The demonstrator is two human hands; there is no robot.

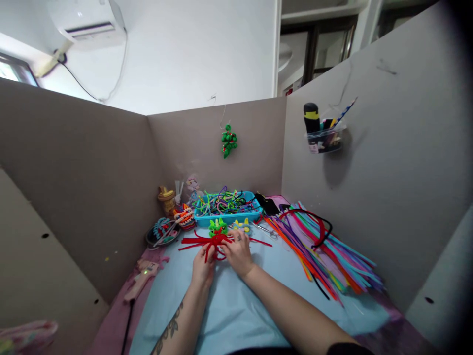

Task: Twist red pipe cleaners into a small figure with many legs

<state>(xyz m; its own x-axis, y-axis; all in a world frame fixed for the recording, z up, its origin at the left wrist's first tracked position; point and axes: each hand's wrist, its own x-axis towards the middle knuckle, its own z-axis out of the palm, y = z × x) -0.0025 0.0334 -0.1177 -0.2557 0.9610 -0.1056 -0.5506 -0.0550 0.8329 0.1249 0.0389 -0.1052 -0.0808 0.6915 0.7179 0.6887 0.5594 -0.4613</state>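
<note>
You held a red pipe-cleaner bundle (218,239) low over the near middle of the blue-covered table (158,291), just in front of a green figure (217,227). Your left hand (203,261) was closed on the bundle's near left side, fingertips pinched in; your right hand (238,251) was curled over its right side, thumb and fingers nearly together on the red fuzz. Neither hand was open.

The likeliest trouble, as I judged it, was a loosened center: with so many ends splayed outward, a slack pinch could let strands slide or spring apart. Pulling too hard on one could bend its wire or strip the fuzz. The far ends lay close to the green figure and a yellow-and-blue figure (242,226), so a turn of the bundle could snag or topple them. One strand stuck out to the right near a metal tool (266,230), perhaps scissors, and might catch there. The pink glue gun (142,281), as it seemed, showed a green light; if hot, it could burn your left arm, should that drift sideways.

As for writing, you had none that could be read: the clear bin (325,143) on the right panel bore a small pale label, too tiny to make out, and the air conditioner (88,19) showed no legible brand.
</note>
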